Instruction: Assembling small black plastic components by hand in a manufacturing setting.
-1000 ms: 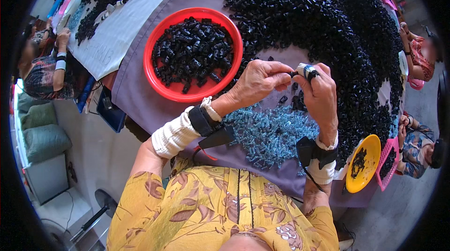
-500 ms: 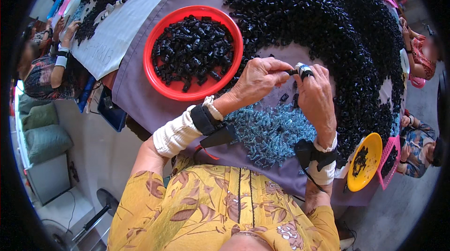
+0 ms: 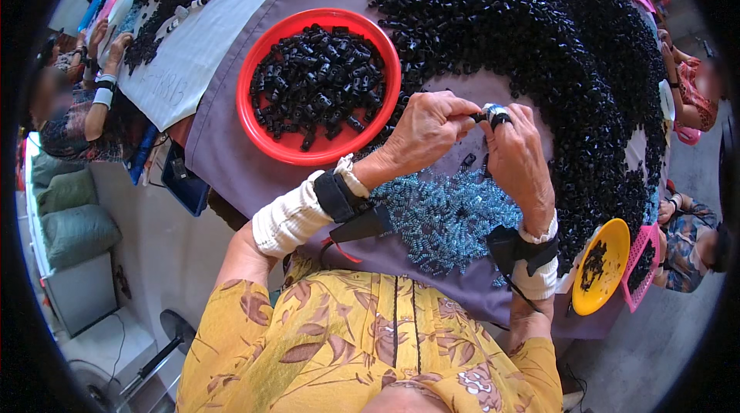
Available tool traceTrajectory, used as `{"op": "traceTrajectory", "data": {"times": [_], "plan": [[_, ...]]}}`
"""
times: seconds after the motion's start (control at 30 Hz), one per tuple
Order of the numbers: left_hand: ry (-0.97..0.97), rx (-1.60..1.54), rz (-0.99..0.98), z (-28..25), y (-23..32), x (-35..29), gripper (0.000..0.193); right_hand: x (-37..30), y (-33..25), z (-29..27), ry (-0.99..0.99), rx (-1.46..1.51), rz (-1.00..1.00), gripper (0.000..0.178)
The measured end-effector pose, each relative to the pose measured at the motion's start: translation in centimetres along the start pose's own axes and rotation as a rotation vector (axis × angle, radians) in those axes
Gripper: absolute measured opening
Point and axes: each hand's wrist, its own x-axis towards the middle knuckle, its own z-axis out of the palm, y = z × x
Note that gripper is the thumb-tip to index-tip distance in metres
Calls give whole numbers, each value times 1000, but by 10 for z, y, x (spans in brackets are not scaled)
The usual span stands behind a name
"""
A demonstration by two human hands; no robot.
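My left hand [image 3: 428, 135] is closed in a pinch on a small black plastic piece [image 3: 479, 116], its fingertips pointing right. Meeting it from the other side, my right hand [image 3: 518, 157] is also closed, thumb and fingers at the same piece. A white wrap and a black band [image 3: 500, 117] circle one right finger. Just below the hands lies a heap of small bluish coil springs [image 3: 451, 220]. A loose black piece [image 3: 468, 160] rests at the heap's upper edge. How far the held piece runs inside the fingers is hidden.
To the left stands a red round tray [image 3: 241, 97] with black plastic pieces. A large mound of black pieces [image 3: 532, 20] covers the far and right side. A yellow plate [image 3: 614, 263] and a pink basket [image 3: 646, 247] sit at right. Other people work around the tables.
Both hands have barely moved; the left has shifted slightly upward and the right fingers have turned a little around the black piece. The right wrist sits slightly farther right.
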Motion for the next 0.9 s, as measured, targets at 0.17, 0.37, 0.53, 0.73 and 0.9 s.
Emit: {"op": "traceTrajectory", "data": {"times": [0.17,0.37,0.53,0.73,0.9], "plan": [[0,139,83,-3,1,0,17,2,1,1,-48,47,-12,8],[17,205,131,-3,3,0,17,3,13,7,-35,23,-115,4],[18,265,166,-5,0,2,18,9,17,8,-61,81,-129,3],[15,261,182,-9,-5,2,17,6,14,17,-31,104,-78,2],[-65,9,-111,-14,-3,5,16,5,11,17,17,39,-89,3]]}}
